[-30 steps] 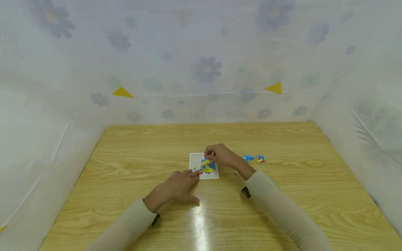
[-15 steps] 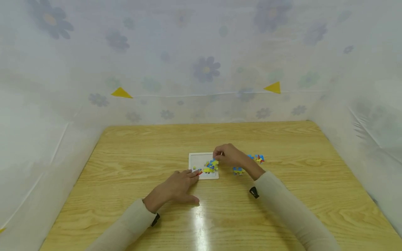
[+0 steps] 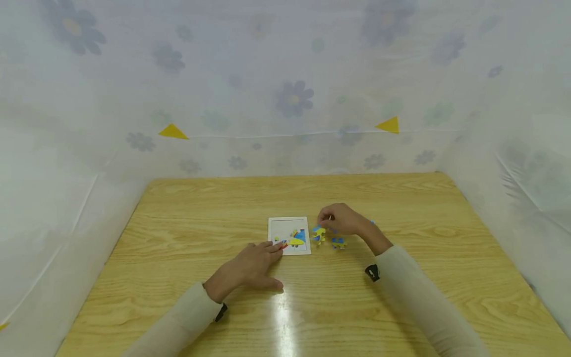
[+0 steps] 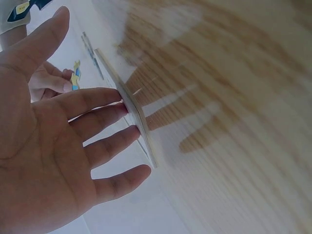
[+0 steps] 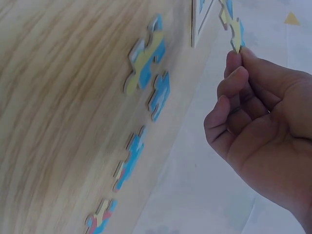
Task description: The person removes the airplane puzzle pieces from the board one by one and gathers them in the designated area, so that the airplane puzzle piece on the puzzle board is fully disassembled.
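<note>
My right hand pinches a yellow-and-blue jigsaw piece, possibly two joined, now withdrawn rightward from the puzzle tray, unplaced; my left hand touches its edge.

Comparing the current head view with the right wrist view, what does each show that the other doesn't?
Head view only: the left hand, its fingertips at the edge of the white tray, and both light sleeves.

Right wrist view only: the blue, red-edged loose piece, which the right arm hides in the head view.

Both: the right hand pinching a yellow-and-blue jigsaw part, a yellow-and-blue loose piece on the wooden table, and the tray, though the wrist view catches only part of it.
</note>
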`<action>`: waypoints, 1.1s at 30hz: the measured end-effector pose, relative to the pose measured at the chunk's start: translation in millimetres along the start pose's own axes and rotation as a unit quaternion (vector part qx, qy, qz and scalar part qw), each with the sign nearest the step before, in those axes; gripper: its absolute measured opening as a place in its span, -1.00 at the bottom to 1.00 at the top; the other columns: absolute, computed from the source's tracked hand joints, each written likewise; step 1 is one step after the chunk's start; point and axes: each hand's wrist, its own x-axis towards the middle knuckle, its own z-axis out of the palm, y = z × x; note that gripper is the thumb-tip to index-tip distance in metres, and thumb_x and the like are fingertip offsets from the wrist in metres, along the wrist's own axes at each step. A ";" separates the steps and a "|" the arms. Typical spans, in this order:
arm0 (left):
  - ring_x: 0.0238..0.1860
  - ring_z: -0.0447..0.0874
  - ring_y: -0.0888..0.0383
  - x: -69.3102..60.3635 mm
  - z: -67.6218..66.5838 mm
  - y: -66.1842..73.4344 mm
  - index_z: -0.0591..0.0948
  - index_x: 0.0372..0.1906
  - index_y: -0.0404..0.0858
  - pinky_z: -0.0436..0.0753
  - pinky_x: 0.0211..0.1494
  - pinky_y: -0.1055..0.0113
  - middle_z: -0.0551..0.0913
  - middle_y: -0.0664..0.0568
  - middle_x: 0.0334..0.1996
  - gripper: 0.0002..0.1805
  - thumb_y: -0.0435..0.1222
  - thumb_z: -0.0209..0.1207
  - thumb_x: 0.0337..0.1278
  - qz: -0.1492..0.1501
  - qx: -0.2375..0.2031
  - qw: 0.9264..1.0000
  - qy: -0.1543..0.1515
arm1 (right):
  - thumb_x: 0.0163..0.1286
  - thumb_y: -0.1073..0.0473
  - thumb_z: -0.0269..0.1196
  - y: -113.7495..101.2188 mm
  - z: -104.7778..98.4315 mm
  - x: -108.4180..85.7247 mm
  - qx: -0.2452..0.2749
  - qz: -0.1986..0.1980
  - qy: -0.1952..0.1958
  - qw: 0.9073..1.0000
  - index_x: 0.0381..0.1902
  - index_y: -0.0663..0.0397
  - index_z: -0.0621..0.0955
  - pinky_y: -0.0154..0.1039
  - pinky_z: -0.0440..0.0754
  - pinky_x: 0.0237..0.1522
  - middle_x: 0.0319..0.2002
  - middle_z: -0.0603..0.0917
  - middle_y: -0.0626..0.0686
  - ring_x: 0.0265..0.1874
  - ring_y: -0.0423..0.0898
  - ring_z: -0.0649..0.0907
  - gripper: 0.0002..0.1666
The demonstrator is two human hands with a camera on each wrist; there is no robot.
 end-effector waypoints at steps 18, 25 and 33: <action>0.44 0.17 -0.07 -1.1 0.2 -0.1 0.35 0.37 -0.21 0.29 0.33 -0.10 0.23 0.04 0.45 -0.09 0.23 0.22 -0.03 -0.010 -0.004 1.000 -0.008 | 0.40 0.30 0.11 27.7 -18.7 -24.0 0.005 0.044 -0.012 0.999 -0.24 0.26 0.63 -0.26 0.46 -0.37 -0.36 0.64 0.09 -0.47 -0.12 0.49 -0.84; 0.44 0.17 -0.06 -1.9 0.7 0.0 0.35 0.37 -0.20 0.29 0.33 -0.09 0.23 0.04 0.45 -0.10 0.23 0.22 -0.02 -0.008 -0.007 1.000 -0.009 | 0.39 0.31 0.12 36.5 -23.3 -34.3 -0.001 0.057 -0.014 0.998 -0.24 0.25 0.64 -0.25 0.47 -0.37 -0.36 0.65 0.08 -0.46 -0.09 0.51 -0.84; 0.44 0.18 -0.07 -1.2 0.8 -0.9 0.35 0.37 -0.21 0.30 0.32 -0.09 0.23 0.03 0.45 -0.09 0.22 0.23 -0.03 -0.007 -0.008 1.000 -0.009 | 0.40 0.26 0.12 48.1 -26.1 -41.4 -0.013 0.065 -0.020 0.998 -0.26 0.18 0.65 -0.27 0.45 -0.38 -0.36 0.65 0.05 -0.48 -0.15 0.48 -0.83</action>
